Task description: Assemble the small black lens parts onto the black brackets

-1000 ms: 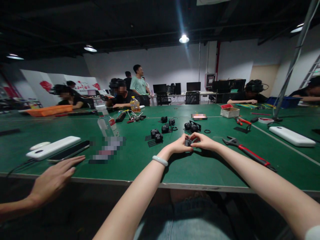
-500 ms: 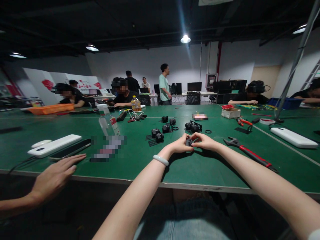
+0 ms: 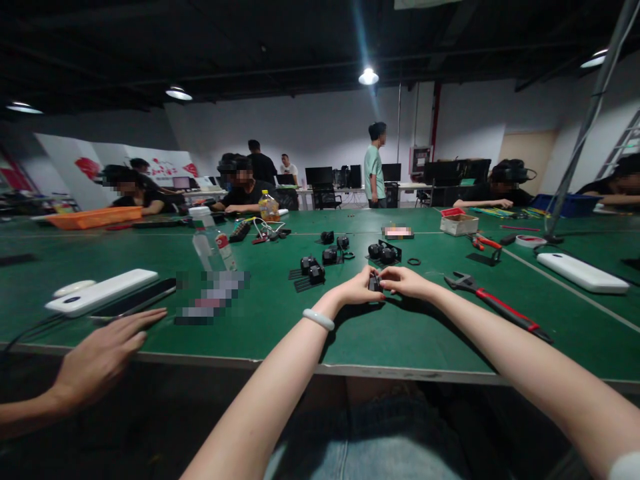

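Observation:
Both my hands meet around a small black part just above the green table. My left hand grips it from the left, fingers closed on it. From the right, my right hand pinches at the same part with thumb and fingertips. Its exact kind is too small to make out, and fingers hide much of it. Beyond my hands lie several similar black parts, including a cluster and a pair with flat slotted plates. A black ring lies to their right.
An adjustable wrench lies to the right, with pliers and a small box beyond. A clear bottle and a white device are at left. Another person's hand rests at the left table edge.
The black part stays between my hands, with my fingers shifted slightly on it. In the background, a standing person in a light green shirt has moved right. The view has shifted a little.

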Demonstrator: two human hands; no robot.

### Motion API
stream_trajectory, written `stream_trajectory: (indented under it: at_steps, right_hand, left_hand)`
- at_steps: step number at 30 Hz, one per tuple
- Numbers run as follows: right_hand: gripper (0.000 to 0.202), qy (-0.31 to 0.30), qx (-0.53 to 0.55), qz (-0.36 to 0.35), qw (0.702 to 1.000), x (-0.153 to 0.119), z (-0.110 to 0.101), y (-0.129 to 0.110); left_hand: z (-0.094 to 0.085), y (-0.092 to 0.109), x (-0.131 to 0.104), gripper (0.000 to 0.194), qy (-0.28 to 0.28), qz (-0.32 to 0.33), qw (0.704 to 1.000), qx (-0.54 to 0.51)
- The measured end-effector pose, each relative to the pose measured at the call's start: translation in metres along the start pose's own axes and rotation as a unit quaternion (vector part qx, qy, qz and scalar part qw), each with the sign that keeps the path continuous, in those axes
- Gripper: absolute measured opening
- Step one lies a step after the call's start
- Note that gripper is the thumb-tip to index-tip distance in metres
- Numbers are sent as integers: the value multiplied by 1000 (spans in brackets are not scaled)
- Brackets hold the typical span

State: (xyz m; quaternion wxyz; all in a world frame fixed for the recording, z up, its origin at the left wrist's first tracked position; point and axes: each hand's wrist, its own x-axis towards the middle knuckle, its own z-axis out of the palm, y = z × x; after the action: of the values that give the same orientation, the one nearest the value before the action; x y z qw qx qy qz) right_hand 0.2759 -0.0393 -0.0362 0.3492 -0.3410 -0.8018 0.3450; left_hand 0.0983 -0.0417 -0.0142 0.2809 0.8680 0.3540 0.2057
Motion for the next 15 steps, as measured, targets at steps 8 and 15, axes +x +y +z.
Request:
stream_trajectory:
  at_steps: [8,15]
  right_hand:
    - [33,-12,35,32,999,0,0,-4]
    - [24,31,75,70,994,0,1,-7]
  left_hand:
    - [-2,2,-1,53,-1,6,1000,1]
    - [-1,4,-2,55,-1,-14,1000,-1]
